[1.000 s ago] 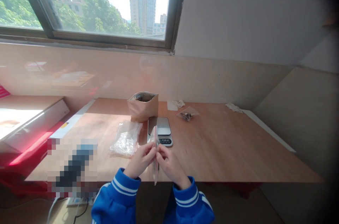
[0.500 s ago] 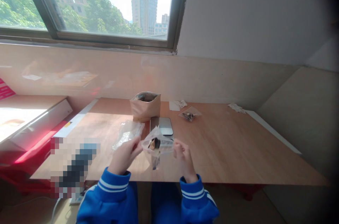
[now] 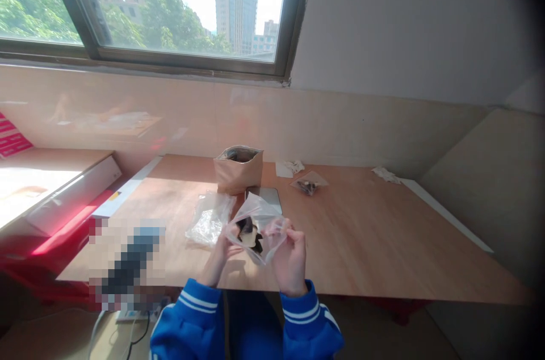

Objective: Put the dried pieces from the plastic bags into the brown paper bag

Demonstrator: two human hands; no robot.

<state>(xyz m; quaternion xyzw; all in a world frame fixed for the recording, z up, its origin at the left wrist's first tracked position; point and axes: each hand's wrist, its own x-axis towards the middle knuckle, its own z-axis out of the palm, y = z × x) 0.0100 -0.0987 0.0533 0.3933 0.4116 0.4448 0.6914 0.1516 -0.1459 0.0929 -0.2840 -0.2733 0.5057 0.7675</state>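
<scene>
A clear plastic bag (image 3: 270, 238) with dark and pale dried pieces (image 3: 250, 234) inside is held up over the table's front edge. My left hand (image 3: 222, 254) grips its left side, the fingertips partly behind the film. At its right edge, my right hand (image 3: 292, 249) pinches the plastic between thumb and fingers. Just behind the bag lies a flat silver-topped device (image 3: 272, 200), partly covered by it. A heap of clear plastic bags (image 3: 208, 221) rests on the table to the left of my hands.
An open brown paper pouch (image 3: 239, 171) stands at the back of the wooden table (image 3: 383, 241). Right of it lie another filled clear bag (image 3: 310, 184) and white crumpled paper (image 3: 293, 167). More white scraps (image 3: 386, 174) lie at the far right edge. Cables and a power strip (image 3: 138, 310) are below left.
The bag has tilted and opened out, so its dark and pale contents show more. My left hand has shifted right and lower, closer to my right hand.
</scene>
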